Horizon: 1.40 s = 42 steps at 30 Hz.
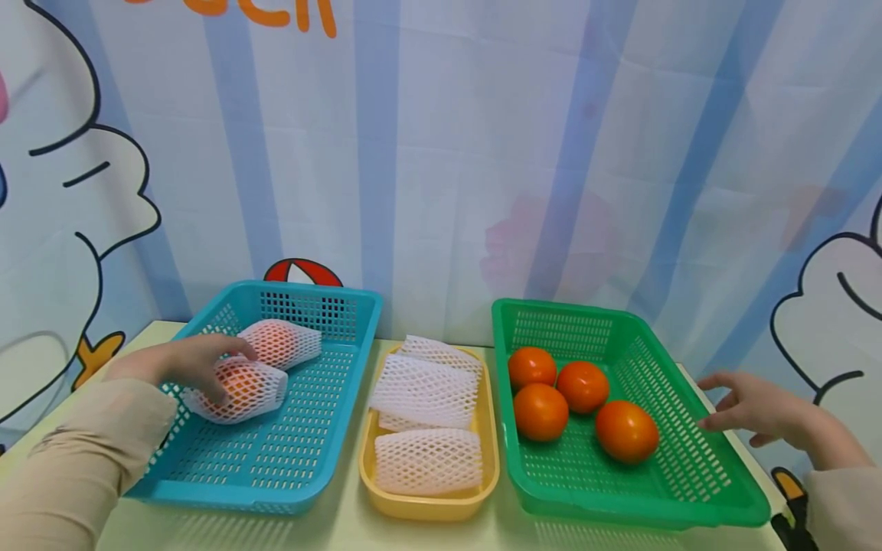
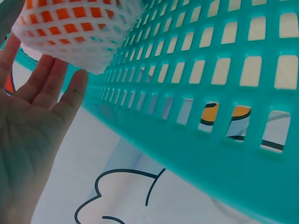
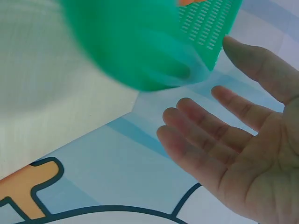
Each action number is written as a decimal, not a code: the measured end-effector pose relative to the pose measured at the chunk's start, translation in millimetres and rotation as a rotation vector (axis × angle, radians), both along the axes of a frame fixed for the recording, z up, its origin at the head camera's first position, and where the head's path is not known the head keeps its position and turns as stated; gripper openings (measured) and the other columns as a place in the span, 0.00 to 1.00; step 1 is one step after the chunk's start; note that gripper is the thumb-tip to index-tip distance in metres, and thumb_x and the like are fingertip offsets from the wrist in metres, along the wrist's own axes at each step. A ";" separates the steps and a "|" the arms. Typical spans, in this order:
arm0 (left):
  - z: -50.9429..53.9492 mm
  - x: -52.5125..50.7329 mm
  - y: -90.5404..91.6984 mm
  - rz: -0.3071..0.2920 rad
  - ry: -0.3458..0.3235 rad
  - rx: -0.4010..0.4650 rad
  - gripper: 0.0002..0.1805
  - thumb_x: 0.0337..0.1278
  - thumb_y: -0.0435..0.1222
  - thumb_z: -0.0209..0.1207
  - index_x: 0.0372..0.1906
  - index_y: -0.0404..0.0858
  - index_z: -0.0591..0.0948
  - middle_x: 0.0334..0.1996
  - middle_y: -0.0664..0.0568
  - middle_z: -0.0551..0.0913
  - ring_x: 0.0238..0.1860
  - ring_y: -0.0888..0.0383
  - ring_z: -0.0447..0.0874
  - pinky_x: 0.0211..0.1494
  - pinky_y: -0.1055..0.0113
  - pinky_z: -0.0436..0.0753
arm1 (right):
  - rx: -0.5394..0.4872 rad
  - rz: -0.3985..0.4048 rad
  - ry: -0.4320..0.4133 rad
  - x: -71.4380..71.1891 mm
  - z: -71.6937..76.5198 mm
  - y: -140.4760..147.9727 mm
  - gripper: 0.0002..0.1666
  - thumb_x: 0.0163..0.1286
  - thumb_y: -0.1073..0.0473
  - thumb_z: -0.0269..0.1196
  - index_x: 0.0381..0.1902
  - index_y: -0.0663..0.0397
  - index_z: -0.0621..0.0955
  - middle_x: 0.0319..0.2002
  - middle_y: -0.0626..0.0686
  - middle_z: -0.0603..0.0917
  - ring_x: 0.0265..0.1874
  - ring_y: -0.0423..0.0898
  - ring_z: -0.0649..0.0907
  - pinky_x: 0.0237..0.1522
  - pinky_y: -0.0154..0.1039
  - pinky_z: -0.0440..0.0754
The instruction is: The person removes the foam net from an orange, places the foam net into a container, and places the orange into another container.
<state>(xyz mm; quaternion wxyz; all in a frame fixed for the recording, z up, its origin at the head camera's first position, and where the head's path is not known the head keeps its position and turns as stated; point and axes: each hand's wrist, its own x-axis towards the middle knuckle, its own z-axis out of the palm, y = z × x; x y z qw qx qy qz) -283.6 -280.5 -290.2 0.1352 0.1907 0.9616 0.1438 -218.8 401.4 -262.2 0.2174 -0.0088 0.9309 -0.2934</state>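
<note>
My left hand (image 1: 200, 366) reaches into the blue basket (image 1: 313, 428), thumb and fingers around a tomato in a white foam net (image 1: 251, 390). In the left wrist view, its fingers extend against the netted tomato (image 2: 70, 28) beside the basket's slotted wall (image 2: 187, 88). Another netted tomato (image 1: 276, 343) lies just behind. My right hand (image 1: 768, 413) hovers by the right side of the green basket (image 1: 689, 490), fingers loosely spread and holding nothing. Several bare tomatoes (image 1: 625, 431) lie in that basket. The right wrist view shows the right hand's (image 3: 243, 149) bare palm.
Between the baskets stands a yellow tray (image 1: 430, 505) with several flat white foam nets (image 1: 427, 459). All three containers rest on a pale table (image 1: 338, 497). A striped cartoon curtain (image 1: 441, 191) hangs close behind and around the table.
</note>
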 end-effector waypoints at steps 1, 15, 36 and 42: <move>-0.9 -0.5 -0.5 -0.002 0.006 0.000 0.33 0.33 0.30 0.72 0.53 0.32 0.73 0.53 0.27 0.69 0.54 0.30 0.66 0.49 0.41 0.72 | -0.003 -0.006 -0.007 -0.1 -2.0 1.0 0.46 0.63 0.55 0.63 0.63 0.79 0.52 0.46 0.70 0.75 0.43 0.60 0.78 0.37 0.56 0.79; -12.8 -3.9 -2.6 0.051 -0.011 0.010 0.43 0.28 0.30 0.74 0.59 0.32 0.69 0.57 0.26 0.65 0.57 0.28 0.62 0.52 0.35 0.67 | -0.137 -0.083 -0.101 2.6 -21.9 -2.0 0.46 0.64 0.65 0.58 0.63 0.84 0.42 0.45 0.72 0.73 0.37 0.53 0.82 0.40 0.51 0.80; -26.2 -7.9 -3.9 0.074 -0.072 -0.021 0.56 0.24 0.30 0.76 0.65 0.32 0.57 0.57 0.26 0.63 0.54 0.31 0.64 0.51 0.39 0.69 | -0.231 -0.122 -0.122 4.2 -28.0 -4.6 0.46 0.64 0.72 0.54 0.64 0.82 0.35 0.42 0.68 0.76 0.34 0.56 0.83 0.38 0.49 0.81; -28.1 -8.7 -5.5 0.039 -0.046 0.006 0.52 0.25 0.30 0.75 0.63 0.30 0.59 0.51 0.29 0.68 0.49 0.37 0.69 0.48 0.44 0.71 | -0.254 -0.125 -0.125 4.9 -28.2 -4.9 0.46 0.64 0.72 0.53 0.64 0.82 0.34 0.42 0.67 0.76 0.34 0.56 0.83 0.38 0.49 0.81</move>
